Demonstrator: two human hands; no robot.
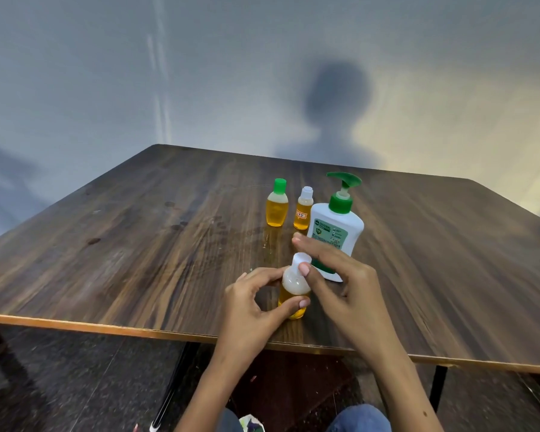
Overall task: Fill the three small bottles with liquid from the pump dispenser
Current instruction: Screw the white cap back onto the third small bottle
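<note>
A small clear bottle with amber liquid stands near the table's front edge. My left hand grips its body. My right hand pinches the white cap on its neck. Farther back stand two more small amber bottles: one with a green cap, one with a white cap and a label. The white pump dispenser with a green pump stands right of them, its lower part hidden behind my right hand.
The dark wooden table has a pale front edge and meets a grey wall at the back. Small wet spots lie on the wood in front of the green-capped bottle. Below the edge are dark floor, table legs and my knees.
</note>
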